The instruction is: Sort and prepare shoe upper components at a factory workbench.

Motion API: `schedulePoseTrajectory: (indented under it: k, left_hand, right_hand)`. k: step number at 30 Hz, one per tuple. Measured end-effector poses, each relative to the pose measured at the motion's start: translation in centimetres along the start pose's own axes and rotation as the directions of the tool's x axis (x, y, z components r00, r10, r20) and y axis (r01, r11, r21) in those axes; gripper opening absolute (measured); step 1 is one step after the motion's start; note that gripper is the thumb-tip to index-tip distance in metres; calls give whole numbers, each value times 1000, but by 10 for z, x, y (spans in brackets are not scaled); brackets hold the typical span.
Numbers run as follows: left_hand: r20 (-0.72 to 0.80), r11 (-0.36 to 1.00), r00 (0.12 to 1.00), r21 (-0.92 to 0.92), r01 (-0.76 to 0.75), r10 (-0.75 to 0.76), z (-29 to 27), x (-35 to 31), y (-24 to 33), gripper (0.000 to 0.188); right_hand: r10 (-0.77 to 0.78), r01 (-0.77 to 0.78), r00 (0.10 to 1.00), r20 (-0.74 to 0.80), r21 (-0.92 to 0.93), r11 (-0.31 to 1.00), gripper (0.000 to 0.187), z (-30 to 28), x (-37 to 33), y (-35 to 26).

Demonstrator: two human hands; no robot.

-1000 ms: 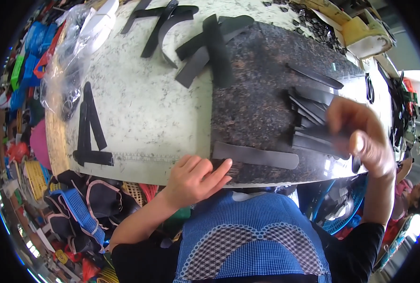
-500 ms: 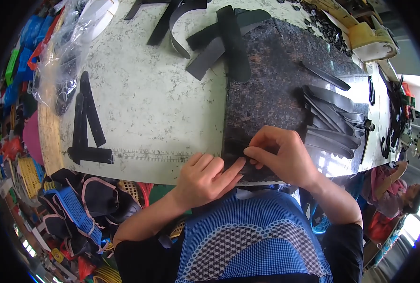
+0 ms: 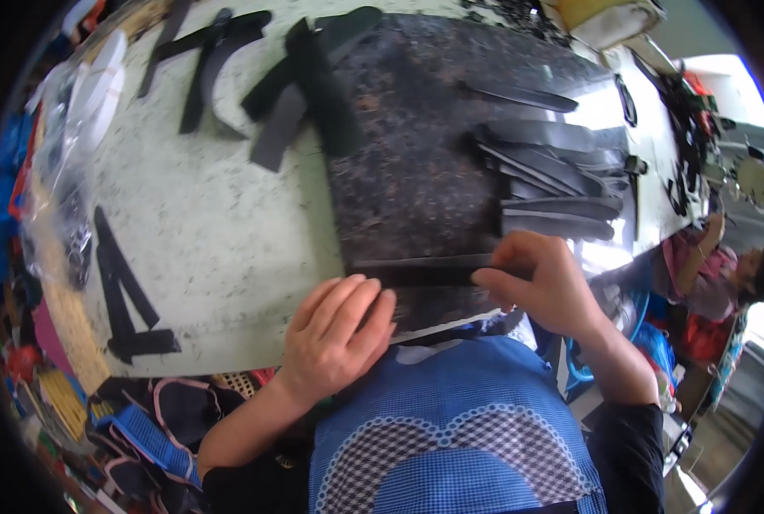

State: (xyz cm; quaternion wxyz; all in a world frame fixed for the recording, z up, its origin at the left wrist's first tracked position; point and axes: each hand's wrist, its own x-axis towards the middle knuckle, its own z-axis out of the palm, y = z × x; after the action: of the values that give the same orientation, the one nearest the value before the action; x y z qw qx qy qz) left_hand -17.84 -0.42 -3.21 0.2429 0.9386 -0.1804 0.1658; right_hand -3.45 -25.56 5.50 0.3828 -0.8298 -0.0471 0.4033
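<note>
A narrow black strip (image 3: 433, 273) with a lighter grey edge lies stretched across the dark board in front of me. My left hand (image 3: 335, 334) rests palm down, its bent fingers pressed on the strip's left end. At the other end, my right hand (image 3: 536, 278) pinches the strip between thumb and fingers. Whether its material is leather or something similar cannot be told. To the right, beyond my right hand, lies a pile of flat dark grey strips (image 3: 553, 171), with a single strip (image 3: 523, 96) apart from it on the far side.
Overlapping black and grey strips (image 3: 309, 94) lie at the far left of the dark board (image 3: 407, 197). Several black strips (image 3: 125, 295) are on the pale tabletop (image 3: 219, 231) at left. Clear plastic wrapping (image 3: 60, 180) covers the left edge. A person (image 3: 699, 265) sits at the right.
My hands have moved apart, and the strip now shows stretched between them. My left index finger is no longer pointing out. The view has shifted, so the table appears further left.
</note>
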Motion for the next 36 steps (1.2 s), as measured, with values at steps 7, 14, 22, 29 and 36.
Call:
schedulePoseTrajectory:
  k: [7,14,22,29,36]
  left_hand:
    - [22,996,997,61,-70,69,-1,20,-4,33]
    - [106,994,993,-99,-49,60,-8,52,-7,35]
    - [-136,983,978,76,166,-155,-12,123,-68,57]
    - [-190,971,952,-63,233,-241,-23,143,-100,16]
    - [-354,709,730,-660,248,-585,-77,161,-92,21]
  right_hand:
    - [58,-32,993,-98,245,969,26,-3,-7,43]
    - [-334,173,899,-282,-472,864,28,6,-8,47]
    - [-428,-126,740,-518,-733,668,39,-123,-37,52]
    - [-605,347,710,-360,-569,745,25,-123,49,-21]
    - [-878,545,452,-154,-732,409,18,-111,154,-41]
